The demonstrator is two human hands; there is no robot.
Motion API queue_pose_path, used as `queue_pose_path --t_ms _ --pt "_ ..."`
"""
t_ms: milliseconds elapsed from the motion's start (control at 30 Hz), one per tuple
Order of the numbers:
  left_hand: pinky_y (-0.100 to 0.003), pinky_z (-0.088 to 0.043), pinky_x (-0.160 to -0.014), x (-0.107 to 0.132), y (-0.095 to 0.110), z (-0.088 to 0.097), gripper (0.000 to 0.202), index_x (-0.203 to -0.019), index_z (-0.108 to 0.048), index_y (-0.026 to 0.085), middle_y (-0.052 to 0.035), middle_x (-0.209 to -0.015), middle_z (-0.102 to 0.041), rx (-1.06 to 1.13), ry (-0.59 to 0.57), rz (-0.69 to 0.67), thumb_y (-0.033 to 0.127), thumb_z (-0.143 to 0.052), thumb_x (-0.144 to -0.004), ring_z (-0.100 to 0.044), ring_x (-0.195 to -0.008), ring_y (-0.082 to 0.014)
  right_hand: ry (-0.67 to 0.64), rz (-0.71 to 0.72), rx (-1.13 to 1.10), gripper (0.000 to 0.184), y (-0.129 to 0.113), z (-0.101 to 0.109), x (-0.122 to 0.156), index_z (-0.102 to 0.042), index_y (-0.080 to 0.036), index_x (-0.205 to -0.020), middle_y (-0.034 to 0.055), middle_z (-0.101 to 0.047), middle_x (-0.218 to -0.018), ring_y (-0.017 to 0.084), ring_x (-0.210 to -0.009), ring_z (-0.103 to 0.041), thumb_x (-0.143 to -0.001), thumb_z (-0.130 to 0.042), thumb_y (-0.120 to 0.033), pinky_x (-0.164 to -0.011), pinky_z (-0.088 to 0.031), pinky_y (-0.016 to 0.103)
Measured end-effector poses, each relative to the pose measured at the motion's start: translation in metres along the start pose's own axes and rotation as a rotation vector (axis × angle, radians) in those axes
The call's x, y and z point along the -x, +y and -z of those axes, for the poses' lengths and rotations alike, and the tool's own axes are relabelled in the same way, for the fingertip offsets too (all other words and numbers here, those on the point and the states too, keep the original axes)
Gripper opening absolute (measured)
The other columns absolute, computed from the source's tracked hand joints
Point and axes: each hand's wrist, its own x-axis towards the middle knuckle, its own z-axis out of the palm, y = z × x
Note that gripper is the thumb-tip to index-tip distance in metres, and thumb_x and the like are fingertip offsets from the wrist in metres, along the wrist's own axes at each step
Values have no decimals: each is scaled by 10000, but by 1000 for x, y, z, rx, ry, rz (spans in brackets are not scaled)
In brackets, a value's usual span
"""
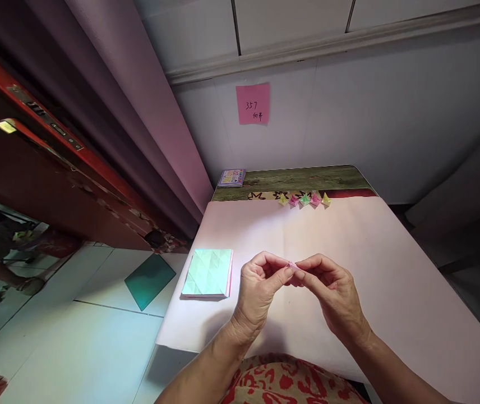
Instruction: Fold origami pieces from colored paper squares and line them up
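Between my two hands is a small folded pink paper piece [292, 266], mostly covered by the fingers. My left hand [261, 286] pinches it from the left, thumb and index finger closed on it. From the other side my right hand [332, 286] grips the same paper with thumb and fingertips. Both hands are above the white-covered table [391, 292]. Left of my left hand lies a stack of square creased paper sheets [208, 272], light green on top with pink edges beneath. Several small origami pieces [304, 199] in yellow, pink and green stand in a row at the far edge.
A small printed packet [232, 178] lies at the table's back left corner. A pink note [253, 104] is stuck to the wall behind. On the floor to the left is a dark green square [150, 281], near a red door [55, 140] and purple curtain [139, 112].
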Motion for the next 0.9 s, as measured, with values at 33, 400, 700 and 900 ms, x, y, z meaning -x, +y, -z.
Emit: queue_pose_path --t_ms 33,400,700,900 --pt "-318 -555 -697 -1 1 2 264 -798 -654 139 -36 -706 -704 -10 -6 11 301 -829 -687 -676 -657 -167 -13 -12 0 217 0 1 -1 -700 -182 -769 40 -697 -686 174 -654 -661 -754 -784 -381 -637 -581 316" --pt "-277 -486 -608 -13 7 17 277 -728 -699 110 -40 -606 -668 -125 -105 161 319 -853 -630 -595 -578 -136 -273 -198 42 260 -10 15 -20 -697 -173 -803 52 -716 -707 171 -665 -662 -771 -752 -425 -642 -545 301" --pt "-268 -469 -669 -16 -10 19 261 -746 -685 121 -35 -674 -682 167 33 226 286 -847 -626 -599 -597 -120 -252 -159 91 300 1 19 -18 -725 -172 -819 55 -704 -784 142 -669 -580 -780 -756 -467 -637 -496 274" --pt "-248 -466 -696 -15 -14 19 241 -740 -685 139 -31 -707 -678 301 -39 439 264 -855 -625 -632 -681 -135 -384 -148 43 265 -1 24 -21 -719 -178 -830 37 -684 -765 135 -677 -558 -839 -706 -443 -654 -482 271"
